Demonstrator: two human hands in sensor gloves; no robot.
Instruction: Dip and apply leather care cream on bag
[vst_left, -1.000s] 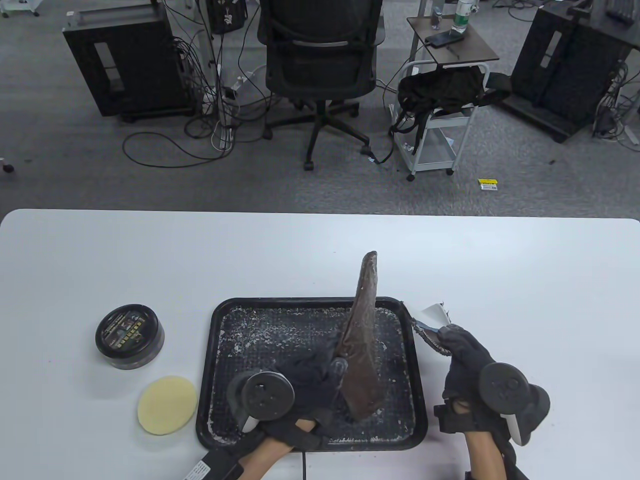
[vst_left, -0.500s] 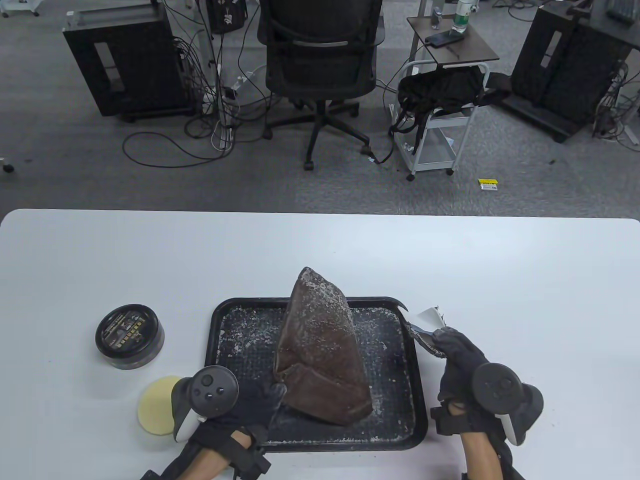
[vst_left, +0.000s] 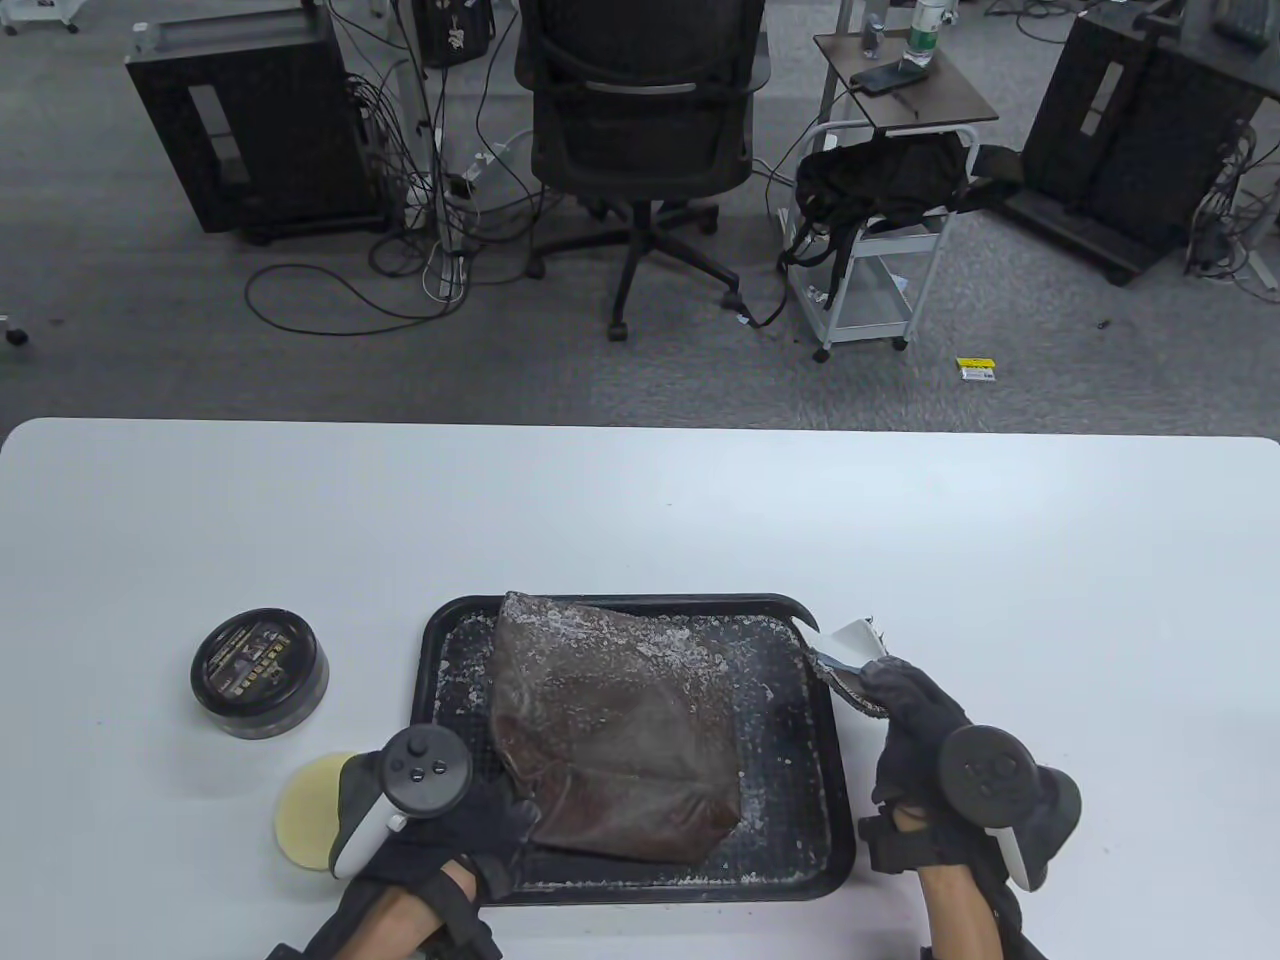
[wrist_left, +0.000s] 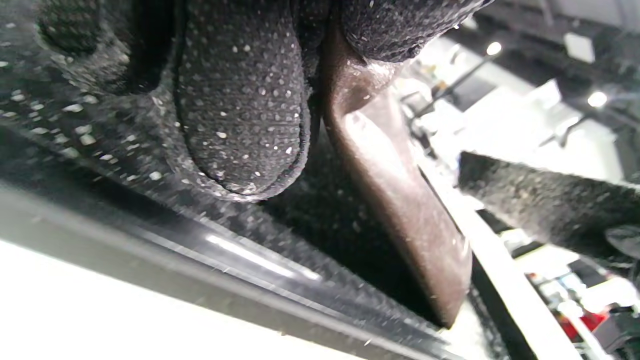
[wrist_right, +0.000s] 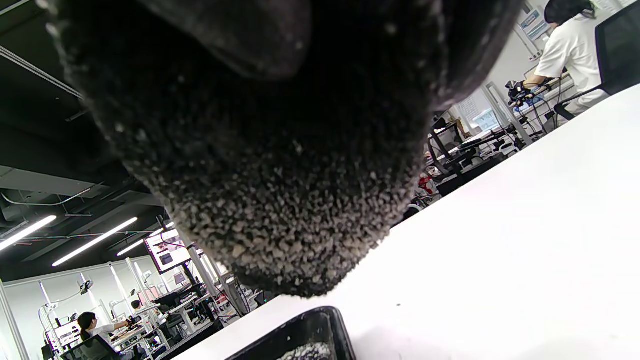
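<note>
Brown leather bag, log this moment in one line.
brown leather bag: flat in black tray | left hand: grips bag corner | right hand: holds strap

the table view looks down from high above the near edge of the worktop (vst_left: 640, 500), facing away from the person, so it takes in the whole white top, the black tray (vst_left: 845, 800) near its front edge and the office floor and chair (vst_left: 640, 110) beyond. the left wrist view sits very close, low over the tray (wrist_left: 260, 260), tilted, with the left hand's fingers (wrist_left: 240, 100) hanging in from the top and a brown bag (wrist_left: 400, 200) edge just beside them. the right wrist view sits low at worktop (wrist_right: 500, 250) level, looking up and across the room, mostly blocked by a dark grainy mass up close. all 3 views share the tray; its corner (wrist_right: 310, 335) shows at the bottom of the right wrist view.
</note>
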